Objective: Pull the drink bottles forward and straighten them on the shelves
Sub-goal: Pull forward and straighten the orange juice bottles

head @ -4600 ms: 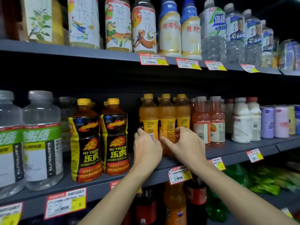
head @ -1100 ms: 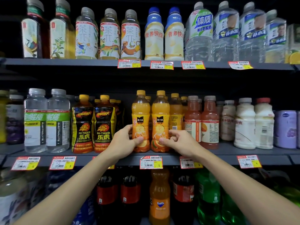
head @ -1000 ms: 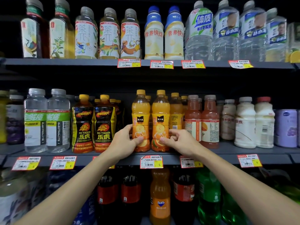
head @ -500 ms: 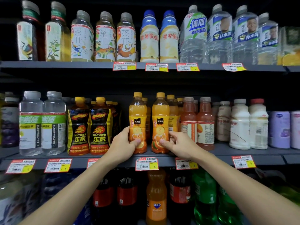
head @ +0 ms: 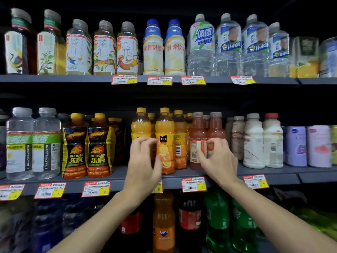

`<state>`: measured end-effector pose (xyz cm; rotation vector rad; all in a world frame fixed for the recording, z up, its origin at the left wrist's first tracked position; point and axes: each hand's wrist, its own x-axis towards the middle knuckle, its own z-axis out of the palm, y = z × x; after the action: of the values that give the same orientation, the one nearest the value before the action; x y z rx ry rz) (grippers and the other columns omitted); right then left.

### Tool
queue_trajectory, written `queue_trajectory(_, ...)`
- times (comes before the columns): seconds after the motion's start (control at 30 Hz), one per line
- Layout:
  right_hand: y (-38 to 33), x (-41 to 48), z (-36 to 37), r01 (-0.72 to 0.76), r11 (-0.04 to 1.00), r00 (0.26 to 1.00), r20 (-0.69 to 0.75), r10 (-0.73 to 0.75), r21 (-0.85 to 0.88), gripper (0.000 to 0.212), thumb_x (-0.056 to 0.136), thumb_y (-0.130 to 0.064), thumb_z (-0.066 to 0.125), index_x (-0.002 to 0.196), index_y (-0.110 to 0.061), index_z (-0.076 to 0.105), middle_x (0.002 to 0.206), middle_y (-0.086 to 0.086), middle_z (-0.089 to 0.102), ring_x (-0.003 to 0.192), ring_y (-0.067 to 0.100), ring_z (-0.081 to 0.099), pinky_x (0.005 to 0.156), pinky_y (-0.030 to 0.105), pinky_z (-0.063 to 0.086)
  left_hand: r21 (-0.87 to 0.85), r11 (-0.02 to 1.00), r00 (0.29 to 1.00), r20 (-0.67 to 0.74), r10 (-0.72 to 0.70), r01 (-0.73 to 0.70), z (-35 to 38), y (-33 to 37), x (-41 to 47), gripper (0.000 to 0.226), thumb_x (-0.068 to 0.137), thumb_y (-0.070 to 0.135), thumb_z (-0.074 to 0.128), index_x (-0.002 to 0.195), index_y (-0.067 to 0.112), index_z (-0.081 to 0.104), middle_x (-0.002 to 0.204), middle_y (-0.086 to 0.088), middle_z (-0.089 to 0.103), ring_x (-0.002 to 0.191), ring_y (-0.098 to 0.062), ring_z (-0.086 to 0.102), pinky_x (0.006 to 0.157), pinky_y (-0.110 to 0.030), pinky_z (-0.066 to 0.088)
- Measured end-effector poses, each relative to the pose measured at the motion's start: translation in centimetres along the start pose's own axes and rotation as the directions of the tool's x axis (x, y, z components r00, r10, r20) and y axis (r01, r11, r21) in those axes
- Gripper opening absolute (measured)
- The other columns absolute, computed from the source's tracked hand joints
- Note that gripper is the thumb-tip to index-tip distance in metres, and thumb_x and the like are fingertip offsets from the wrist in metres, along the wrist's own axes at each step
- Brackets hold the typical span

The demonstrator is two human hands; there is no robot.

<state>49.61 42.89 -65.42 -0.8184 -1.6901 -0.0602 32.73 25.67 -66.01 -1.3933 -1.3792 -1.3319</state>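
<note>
Hands at front-row bottles on the middle shelf (head: 273, 170).
The left hand (head: 142, 165) curls before the orange bottles (head: 165, 128), the right hand (head: 218, 161) before the red bottles (head: 197, 128); whether either grip holds one is unclear.

Setting: retail shop, drinks aisle. Evidence: grey metal shelves (head: 54, 78) in stacked tiers, each front edge carrying red-and-yellow price tags (head: 124, 79). Stock sits in repeated facings by brand: Hi-Tiger bottles (head: 74, 152), orange juice bottles (head: 165, 143), clear water bottles (head: 200, 44), with more of each kind behind. A Fanta bottle (head: 163, 225) stands on the tier below.
</note>
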Motion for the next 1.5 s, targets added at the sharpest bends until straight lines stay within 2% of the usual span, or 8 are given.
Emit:
queue_trajectory(0.23,2.1,0.7,0.5,-0.144,0.98,0.981,0.109,0.16,-0.14,0.138,0.058,-0.088,0.068,0.155,-0.014,0.003,0.158,0.023,0.023,0.141,0.04,0.034,0.111,0.053,0.034,-0.052,0.998,0.989,0.142,-0.032,0.04,5.2,4.4,-0.4,0.044,0.093,0.013,0.065,0.134,0.017,0.05,0.131,0.007,0.043,0.124,-0.004,0.043,0.107,-0.023,0.043)
queue_trajectory(0.43,-0.6,1.7,2.0,-0.182,0.963,0.974,0.096,0.204,-0.197,0.156,0.052,-0.094,0.065,0.156,-0.011,-0.017,0.164,0.03,-0.001,0.148,0.045,0.022,0.112,0.059,0.032,0.243,0.97,0.997,-0.071,-0.011,0.028,4.7,3.5,0.9,0.047,0.082,0.019,0.075,0.125,0.013,0.057,0.126,-0.004,0.044,0.121,-0.022,0.044,0.102,-0.021,0.024)
queue_trajectory(0.57,-0.7,1.6,2.4,-0.19,0.957,0.972,0.096,0.215,-0.22,0.158,0.053,-0.092,0.066,0.154,-0.01,-0.023,0.163,0.032,-0.005,0.147,0.046,0.022,0.11,0.059,0.033,0.325,0.944,0.993,-0.115,-0.019,0.056,3.4,1.1,1.5,0.045,0.085,0.03,0.067,0.125,0.014,0.054,0.131,-0.009,0.041,0.125,-0.027,0.04,0.101,-0.032,0.026)
queue_trajectory(0.87,-1.2,2.1,3.0,-0.231,0.953,0.964,0.089,0.252,-0.196,0.157,0.055,-0.074,0.08,0.152,-0.014,-0.027,0.162,0.034,-0.001,0.143,0.047,0.026,0.106,0.055,0.035,0.26,0.944,0.961,-0.237,-0.143,0.205,1.1,-3.2,2.8,0.052,0.085,0.039,0.059,0.127,0.009,0.05,0.132,-0.01,0.039,0.127,-0.028,0.037,0.103,-0.029,0.022)
queue_trajectory(1.2,-0.4,2.2,2.1,-0.287,0.932,0.947,0.079,0.31,-0.22,0.145,0.065,-0.069,0.078,0.154,-0.011,-0.021,0.163,0.033,-0.002,0.149,0.045,0.017,0.116,0.055,0.025,0.175,0.936,0.945,-0.173,-0.277,0.307,1.4,-5.9,1.7,0.073,0.087,0.056,0.053,0.142,0.011,0.035,0.144,-0.009,0.031,0.134,-0.026,0.031,0.108,-0.038,0.024)
queue_trajectory(1.37,-2.0,0.7,1.9,0.115,0.992,0.985,-0.123,-0.121,-0.054,0.074,0.084,-0.053,0.066,0.141,-0.015,0.041,0.139,0.008,0.046,0.124,0.024,0.049,0.102,0.042,0.045,0.148,0.938,0.947,-0.132,-0.294,0.312,1.5,-6.3,1.8,0.082,0.087,0.061,0.05,0.148,0.01,0.028,0.148,-0.01,0.031,0.138,-0.024,0.029,0.109,-0.035,0.022)
queue_trajectory(1.43,-3.1,0.3,2.2,0.146,0.988,0.987,0.067,-0.149,0.058,0.042,0.09,-0.053,0.06,0.118,-0.021,0.061,0.11,-0.007,0.06,0.1,0.014,0.06,0.082,0.036,0.053,0.15,0.942,0.951,-0.118,-0.286,0.301,1.5,-6.4,1.6,0.081,0.089,0.059,0.052,0.149,0.011,0.027,0.149,-0.01,0.031,0.139,-0.024,0.029,0.11,-0.035,0.023)
queue_trajectory(1.5,-4.1,0.4,2.6,0.047,0.998,0.96,0.274,-0.054,0.032,0.043,0.091,-0.062,0.055,0.103,-0.022,0.066,0.09,-0.01,0.066,0.085,0.014,0.064,0.068,0.033,0.052,0.153,0.947,0.957,-0.105,-0.27,0.284,1.6,-6.5,1.5,0.077,0.092,0.055,0.056,0.149,0.012,0.027,0.149,-0.01,0.031,0.139,-0.023,0.029,0.11,-0.035,0.023)
